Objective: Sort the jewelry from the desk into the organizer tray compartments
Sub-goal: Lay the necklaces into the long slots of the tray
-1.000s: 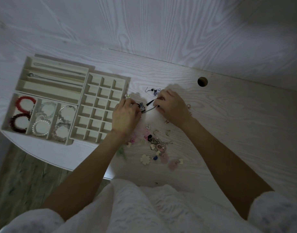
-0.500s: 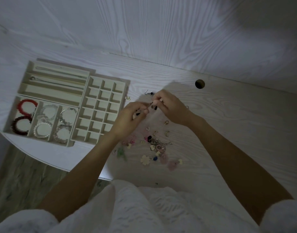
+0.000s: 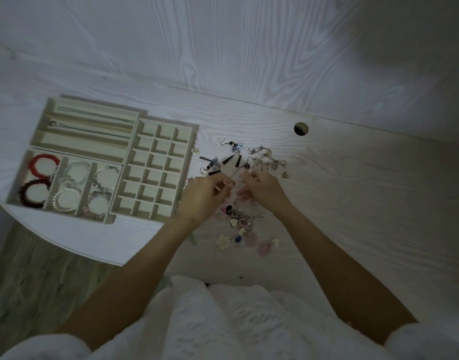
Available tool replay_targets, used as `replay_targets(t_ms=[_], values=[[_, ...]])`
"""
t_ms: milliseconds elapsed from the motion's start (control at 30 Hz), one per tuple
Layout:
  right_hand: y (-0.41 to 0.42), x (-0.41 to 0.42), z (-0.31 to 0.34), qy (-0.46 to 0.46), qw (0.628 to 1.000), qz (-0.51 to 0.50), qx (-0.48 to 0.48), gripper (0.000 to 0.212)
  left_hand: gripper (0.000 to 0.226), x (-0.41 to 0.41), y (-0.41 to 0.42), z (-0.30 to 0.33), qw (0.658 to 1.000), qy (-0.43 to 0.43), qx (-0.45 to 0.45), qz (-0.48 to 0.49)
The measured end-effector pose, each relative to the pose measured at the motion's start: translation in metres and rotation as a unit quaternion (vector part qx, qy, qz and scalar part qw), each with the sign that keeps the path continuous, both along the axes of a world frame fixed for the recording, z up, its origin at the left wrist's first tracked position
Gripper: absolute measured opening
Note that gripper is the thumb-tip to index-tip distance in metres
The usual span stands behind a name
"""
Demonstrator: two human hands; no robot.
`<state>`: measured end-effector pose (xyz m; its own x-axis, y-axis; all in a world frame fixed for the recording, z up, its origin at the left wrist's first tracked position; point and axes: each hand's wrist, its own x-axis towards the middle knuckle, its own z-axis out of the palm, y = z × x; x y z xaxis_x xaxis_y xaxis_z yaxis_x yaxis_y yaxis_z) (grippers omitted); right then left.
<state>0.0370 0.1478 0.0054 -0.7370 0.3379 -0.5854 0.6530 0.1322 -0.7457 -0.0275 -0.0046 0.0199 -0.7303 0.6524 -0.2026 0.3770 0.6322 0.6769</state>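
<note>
Bench (image 3: 353, 193): pale wood-grain board with a curved front edge and a round cable hole (image 3: 300, 128) near the back.
Organizer tray (image 3: 135, 154): cream, felt-like, at the left of the bench; straight thin walls split it into three sections.
Long slots (image 3: 85, 126): rear left section, narrow troughs; thin chains lie stretched along two of them.
Bracelet section (image 3: 64, 185): front left, three oblong compartments. A bright red beaded ring (image 3: 42, 165) and a dark red one (image 3: 32, 193) share the leftmost; a white pearl bracelet (image 3: 66, 201) lies in the middle one below pale, glassy beads; thin wire bangles with charms fill the right one.
Grid section (image 3: 155, 172): right part of the tray, small square cells in three columns.
Loose jewelry (image 3: 238, 224): scattered on the bench just right of the tray. Hook earrings with black tassels and blue-patterned drops (image 3: 236, 148) lie beyond the hands; small silvery metal pieces (image 3: 270, 159) sit to their right; flat flower, heart and round pink shapes cluster nearer the person.
Left hand (image 3: 205, 196): fingers curled, tips pinching something small and thin; what it is cannot be told.
Right hand (image 3: 262, 189): fingers curled toward the left hand's tips, close beside them; whether it grips anything is not clear.
Sleeves (image 3: 223, 326): white, textured fabric at the bottom of the view.
</note>
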Motion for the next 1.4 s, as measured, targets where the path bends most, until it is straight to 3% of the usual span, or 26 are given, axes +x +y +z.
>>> replay_targets(t_ms=[100,200,300,467,600,833,933,1000,1100,1233,1300,1400], values=[[-0.008,0.01,-0.002,0.02,0.989,-0.082,-0.118,0.023,0.018,0.015,0.005,-0.001,0.992,0.048,-0.047,-0.104],[-0.006,0.019,0.0,0.061,0.968,-0.168,-0.178,0.01,0.018,0.017,0.0,-0.001,0.995,0.056,-0.045,-0.07],[-0.001,0.027,0.005,0.057,0.979,-0.136,-0.143,0.007,0.011,-0.002,-0.002,-0.01,0.994,0.099,-0.02,-0.035],[0.014,0.035,0.014,0.061,0.995,-0.058,-0.061,0.007,0.033,-0.032,0.03,-0.033,0.971,0.157,-0.058,-0.171],[0.026,0.036,0.018,0.054,0.992,-0.078,-0.079,0.01,0.018,-0.044,0.055,-0.04,0.956,0.216,-0.026,-0.197],[0.047,0.045,0.026,0.048,0.996,-0.063,-0.033,0.014,0.012,-0.057,0.048,-0.042,0.959,0.219,0.0,-0.179],[0.052,0.048,0.036,0.058,0.998,-0.007,0.025,0.012,0.023,-0.058,0.026,-0.025,0.958,0.216,0.022,-0.189],[0.053,0.047,0.044,0.064,0.993,0.058,0.082,0.01,0.033,-0.056,0.006,-0.008,0.968,0.156,0.025,-0.197],[0.049,0.037,0.054,0.065,0.974,0.147,0.162,0.005,0.024,-0.06,-0.037,0.01,0.988,-0.044,0.013,-0.147],[0.031,0.012,0.064,0.093,0.961,0.2,0.165,0.007,0.017,-0.075,-0.106,0.015,0.973,-0.224,0.053,-0.022],[0.013,-0.003,0.065,0.115,0.956,0.218,0.162,0.007,0.015,-0.085,-0.142,0.016,0.954,-0.275,0.104,0.061],[-0.023,-0.028,0.061,0.145,0.961,0.197,0.127,0.007,0.011,-0.102,-0.188,0.02,0.941,-0.273,0.152,0.132]])
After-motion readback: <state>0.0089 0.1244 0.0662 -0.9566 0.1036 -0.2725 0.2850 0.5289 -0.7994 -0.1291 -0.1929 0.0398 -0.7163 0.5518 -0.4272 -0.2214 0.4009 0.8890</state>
